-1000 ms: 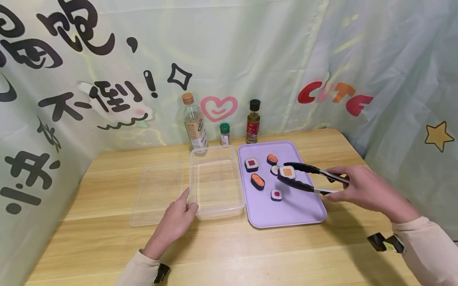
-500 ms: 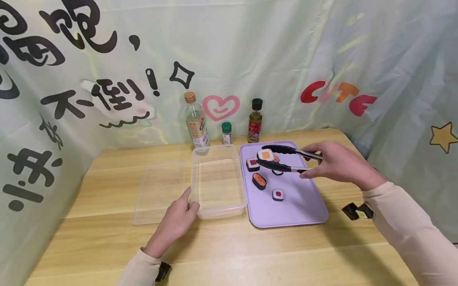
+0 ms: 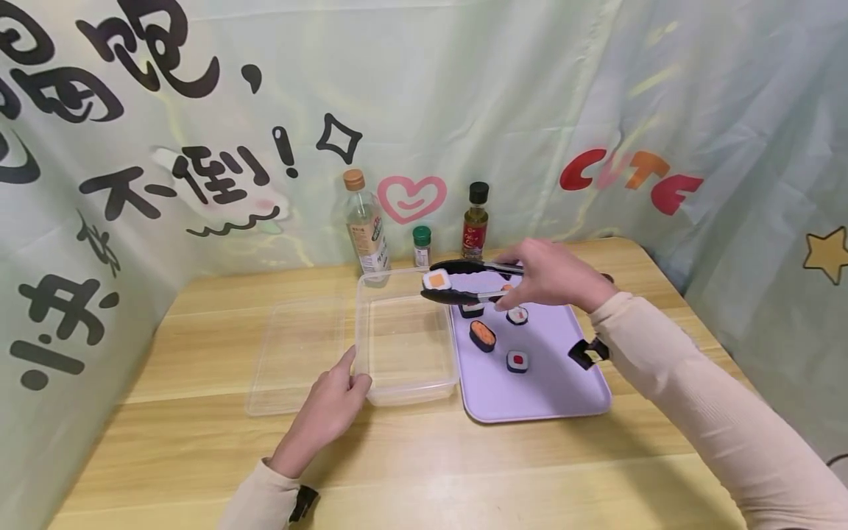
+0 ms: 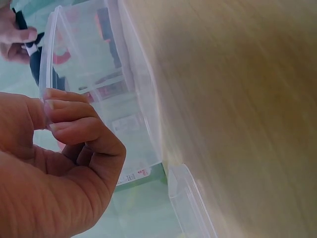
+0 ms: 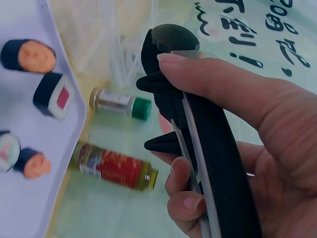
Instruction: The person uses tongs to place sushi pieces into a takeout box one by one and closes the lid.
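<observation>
Right hand is wrapped round the black-and-silver tongs, which pinch a white, squarish sushi roll with an orange centre in the air, by the back right corner of the clear plastic box; left hand is pinching that box's rim near its front left; lilac rectangular tray sits just beside it, on the pale wooden tabletop.
</observation>
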`<state>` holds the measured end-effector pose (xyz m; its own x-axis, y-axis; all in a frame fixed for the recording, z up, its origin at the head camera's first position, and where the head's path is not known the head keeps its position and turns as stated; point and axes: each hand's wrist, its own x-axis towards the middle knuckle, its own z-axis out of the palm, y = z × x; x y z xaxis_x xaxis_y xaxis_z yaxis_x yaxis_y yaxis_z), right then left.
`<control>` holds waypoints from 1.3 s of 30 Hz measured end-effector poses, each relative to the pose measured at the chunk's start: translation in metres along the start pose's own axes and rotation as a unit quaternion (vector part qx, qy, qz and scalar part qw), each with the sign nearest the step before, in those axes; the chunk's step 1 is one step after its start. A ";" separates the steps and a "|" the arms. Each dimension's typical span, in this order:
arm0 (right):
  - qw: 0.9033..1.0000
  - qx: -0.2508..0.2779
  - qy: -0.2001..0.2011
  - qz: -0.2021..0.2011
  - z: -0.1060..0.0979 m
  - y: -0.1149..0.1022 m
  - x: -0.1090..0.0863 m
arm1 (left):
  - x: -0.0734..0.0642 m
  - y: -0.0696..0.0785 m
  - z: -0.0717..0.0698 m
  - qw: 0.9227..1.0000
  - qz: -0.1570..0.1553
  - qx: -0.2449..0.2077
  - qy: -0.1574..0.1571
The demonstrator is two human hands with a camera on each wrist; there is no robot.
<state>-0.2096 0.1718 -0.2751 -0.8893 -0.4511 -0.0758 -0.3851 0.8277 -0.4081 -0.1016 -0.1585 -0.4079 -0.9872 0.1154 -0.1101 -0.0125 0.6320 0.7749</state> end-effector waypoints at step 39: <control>0.997 -0.064 -0.046 -0.022 0.065 -0.058 0.077 | 0.003 0.001 0.002 0.999 -0.017 0.035 0.006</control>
<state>-0.2394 0.0674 -0.3161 -0.8468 -0.5117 -0.1452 -0.4568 0.8395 -0.2943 -0.1043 -0.1560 -0.4081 -0.9883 0.0845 -0.1271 -0.0346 0.6871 0.7257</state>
